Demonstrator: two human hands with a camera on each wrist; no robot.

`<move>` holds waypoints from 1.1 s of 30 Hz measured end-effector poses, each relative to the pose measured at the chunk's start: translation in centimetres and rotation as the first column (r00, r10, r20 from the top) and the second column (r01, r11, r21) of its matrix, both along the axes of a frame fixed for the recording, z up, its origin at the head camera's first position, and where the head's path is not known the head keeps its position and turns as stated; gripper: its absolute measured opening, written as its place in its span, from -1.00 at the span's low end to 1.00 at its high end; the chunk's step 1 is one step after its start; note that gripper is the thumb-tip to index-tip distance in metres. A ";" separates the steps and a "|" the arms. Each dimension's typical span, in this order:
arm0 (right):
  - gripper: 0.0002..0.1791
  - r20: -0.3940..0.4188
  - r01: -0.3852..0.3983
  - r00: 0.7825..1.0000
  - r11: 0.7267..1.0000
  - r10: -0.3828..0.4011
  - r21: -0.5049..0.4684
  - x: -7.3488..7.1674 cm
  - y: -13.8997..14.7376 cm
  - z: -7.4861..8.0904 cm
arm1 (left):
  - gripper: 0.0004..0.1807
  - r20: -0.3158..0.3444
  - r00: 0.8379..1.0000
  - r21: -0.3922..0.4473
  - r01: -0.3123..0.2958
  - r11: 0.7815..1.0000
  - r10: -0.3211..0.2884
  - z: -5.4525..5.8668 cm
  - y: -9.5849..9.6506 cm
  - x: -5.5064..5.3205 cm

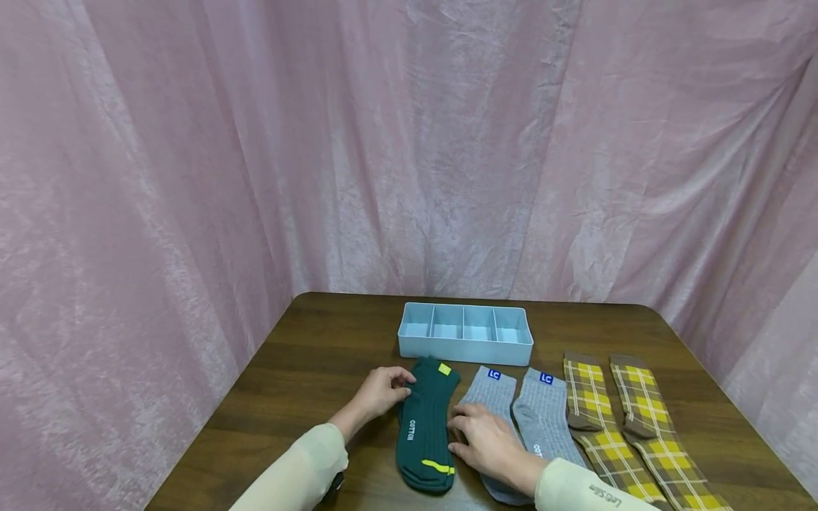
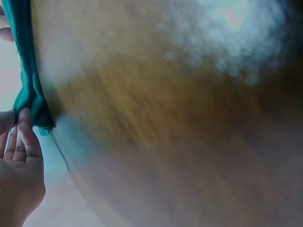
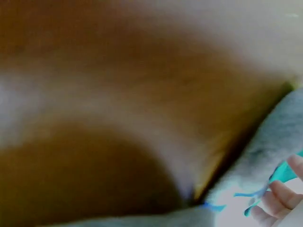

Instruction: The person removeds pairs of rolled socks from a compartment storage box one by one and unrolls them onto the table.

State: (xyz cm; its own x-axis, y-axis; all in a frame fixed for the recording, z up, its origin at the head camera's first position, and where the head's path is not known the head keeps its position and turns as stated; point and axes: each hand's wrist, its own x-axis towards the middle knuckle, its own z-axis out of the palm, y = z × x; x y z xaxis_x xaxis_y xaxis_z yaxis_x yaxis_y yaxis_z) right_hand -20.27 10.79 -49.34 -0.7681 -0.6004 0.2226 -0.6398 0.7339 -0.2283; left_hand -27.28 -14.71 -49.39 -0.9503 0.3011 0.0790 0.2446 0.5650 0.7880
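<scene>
A pair of dark green socks [image 1: 425, 426], one laid over the other, lies at the table's middle with white lettering and yellow marks. My left hand [image 1: 382, 390] pinches their upper left edge between thumb and fingertips; in the left wrist view the green cloth [image 2: 32, 101] bunches at that pinch. Over the left grey sock [image 1: 492, 387] is my right hand [image 1: 487, 438], its loosely bent fingers at the right edge of the green pair. Beside it lies a second grey sock [image 1: 543, 408]. Both grey socks have blue labels at their tops.
A light blue box [image 1: 465, 349] with several compartments stands behind the socks. Two yellow-and-brown plaid socks [image 1: 591, 397] lie side by side at the right on the wooden table [image 1: 268, 426]. Pink curtains [image 1: 409, 156] hang behind the table.
</scene>
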 end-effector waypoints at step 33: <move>-0.46 0.101 -0.122 0.989 0.984 0.109 0.130 -0.7 -1.3 0.8 | -0.71 0.102 0.991 0.096 -0.092 0.991 0.083 0.2 -4.8 -0.2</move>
